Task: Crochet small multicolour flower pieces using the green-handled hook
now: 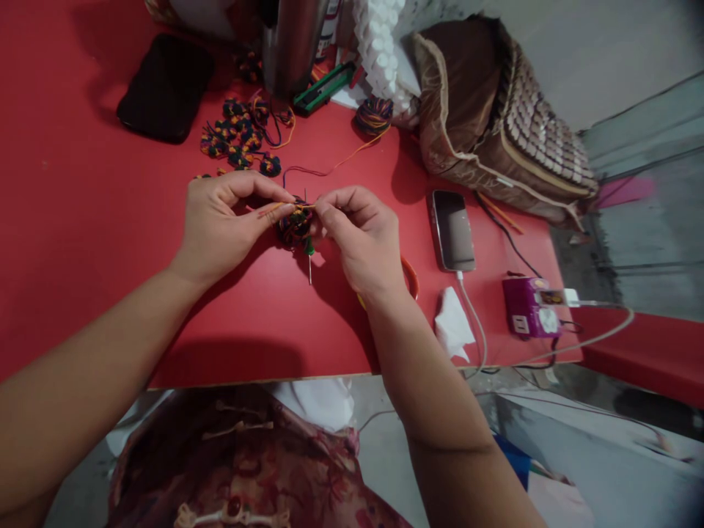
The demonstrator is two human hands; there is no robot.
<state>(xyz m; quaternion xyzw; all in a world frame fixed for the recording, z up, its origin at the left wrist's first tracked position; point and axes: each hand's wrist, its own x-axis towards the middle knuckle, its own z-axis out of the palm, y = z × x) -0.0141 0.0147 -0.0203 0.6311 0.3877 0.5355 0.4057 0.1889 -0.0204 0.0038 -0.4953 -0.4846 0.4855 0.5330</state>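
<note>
Over the red table (242, 308), my left hand (223, 220) pinches multicoloured yarn between thumb and index finger. My right hand (360, 231) is closed on the other side of the same yarn, an orange strand running between the two. A dark bundle of multicoloured yarn (294, 231) hangs just under my fingertips. Beside it, near my right fingers, a thin metal tool with a green part (310, 265) points downward; whether a finger holds it is unclear. One strand leads up to a yarn ball (374, 116). Several small pompoms (236, 136) lie behind my left hand.
A black phone or case (166, 88) lies at the back left, near a metal bottle (294, 48) and green cutter (324, 88). To the right are a charging phone (452, 231), tissue (454, 324), purple power adaptor (531, 308) and brown bag (467, 95). An orange ring (410, 277) shows behind my right wrist.
</note>
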